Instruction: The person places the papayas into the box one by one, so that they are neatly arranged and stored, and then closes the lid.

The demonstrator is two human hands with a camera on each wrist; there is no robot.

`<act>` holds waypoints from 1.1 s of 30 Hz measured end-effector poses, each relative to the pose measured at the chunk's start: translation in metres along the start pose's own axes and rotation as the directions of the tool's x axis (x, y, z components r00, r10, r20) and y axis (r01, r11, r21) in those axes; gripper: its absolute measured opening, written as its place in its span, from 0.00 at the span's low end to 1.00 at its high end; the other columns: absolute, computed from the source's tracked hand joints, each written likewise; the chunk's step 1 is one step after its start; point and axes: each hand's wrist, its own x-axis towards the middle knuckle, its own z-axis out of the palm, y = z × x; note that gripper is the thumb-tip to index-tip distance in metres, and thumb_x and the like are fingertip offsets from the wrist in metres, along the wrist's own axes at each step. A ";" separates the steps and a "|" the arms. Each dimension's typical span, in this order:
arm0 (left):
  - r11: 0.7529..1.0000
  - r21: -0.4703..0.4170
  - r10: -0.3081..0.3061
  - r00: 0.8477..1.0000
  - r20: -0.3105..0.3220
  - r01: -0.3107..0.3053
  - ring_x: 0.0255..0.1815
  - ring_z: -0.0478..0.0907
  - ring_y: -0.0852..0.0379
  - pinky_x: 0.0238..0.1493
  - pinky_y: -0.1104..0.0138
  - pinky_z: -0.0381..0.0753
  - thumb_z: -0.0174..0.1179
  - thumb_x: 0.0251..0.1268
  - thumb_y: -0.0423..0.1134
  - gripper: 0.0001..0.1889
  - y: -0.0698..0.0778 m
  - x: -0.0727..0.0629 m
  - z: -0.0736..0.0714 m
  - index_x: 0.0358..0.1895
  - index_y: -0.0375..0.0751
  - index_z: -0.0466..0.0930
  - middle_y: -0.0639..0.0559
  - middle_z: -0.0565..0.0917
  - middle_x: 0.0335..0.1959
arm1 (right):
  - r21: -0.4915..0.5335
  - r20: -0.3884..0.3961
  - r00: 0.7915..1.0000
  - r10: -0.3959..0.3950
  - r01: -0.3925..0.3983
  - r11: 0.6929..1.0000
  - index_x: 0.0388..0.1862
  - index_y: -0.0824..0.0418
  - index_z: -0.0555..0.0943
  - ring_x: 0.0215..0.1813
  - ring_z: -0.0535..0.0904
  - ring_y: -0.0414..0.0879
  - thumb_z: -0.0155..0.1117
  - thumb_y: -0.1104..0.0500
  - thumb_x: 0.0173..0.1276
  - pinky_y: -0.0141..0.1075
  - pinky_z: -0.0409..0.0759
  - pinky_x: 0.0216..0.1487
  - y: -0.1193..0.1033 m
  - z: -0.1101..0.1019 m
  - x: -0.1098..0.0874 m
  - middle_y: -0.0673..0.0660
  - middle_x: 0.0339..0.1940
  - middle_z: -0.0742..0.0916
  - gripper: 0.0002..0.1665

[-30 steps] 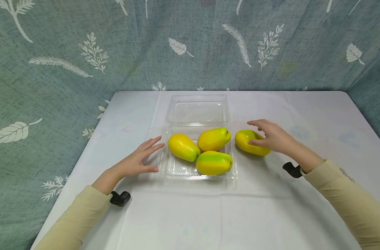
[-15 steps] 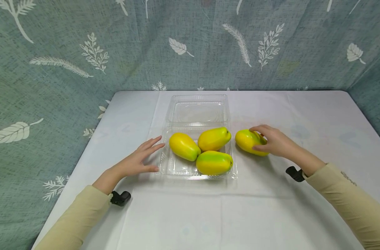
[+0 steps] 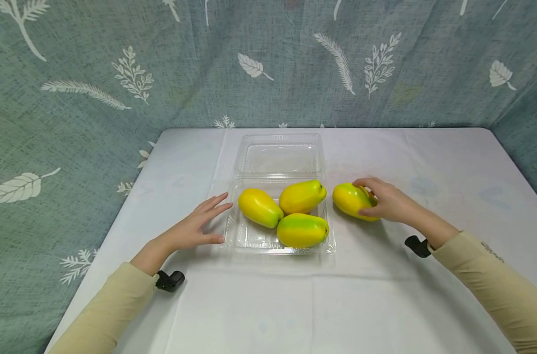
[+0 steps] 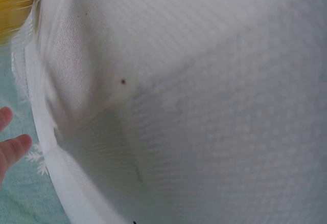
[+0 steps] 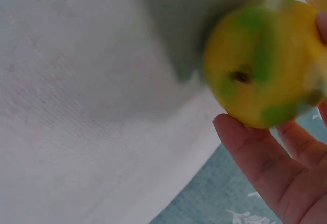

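My right hand (image 3: 388,200) holds a yellow-green papaya (image 3: 350,199) on the table, just right of the clear plastic box; the thumb is on its near side and the fingers are on its far side. The right wrist view shows one end of that papaya (image 5: 255,65), with a dark spot, between the fingers. Three more papayas, left (image 3: 260,208), back (image 3: 301,197) and front (image 3: 302,231), lie in the base of the clear box (image 3: 248,241). At the box's left edge my left hand (image 3: 193,228) has its fingers spread, holding nothing.
The box's clear lid (image 3: 280,156) lies folded back behind its base. A white cloth covers the table (image 3: 268,305). Behind and to the left hangs a grey-green curtain (image 3: 286,88) with white leaf prints.
My right hand has moved down and closed its thumb and fingers on the papaya at the right. The left hand stays where it was.
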 end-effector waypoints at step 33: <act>1.000 0.004 -0.004 1.000 -0.004 0.004 0.72 0.40 0.37 0.63 0.37 0.47 0.65 0.53 0.47 0.41 0.000 0.001 0.001 0.70 0.45 0.56 0.52 0.44 0.74 | 0.047 0.011 1.000 -0.018 0.017 0.999 0.66 0.65 0.61 0.52 0.72 0.61 0.69 0.58 0.55 0.53 0.74 0.49 -0.004 -0.019 -0.011 0.66 0.61 0.72 0.42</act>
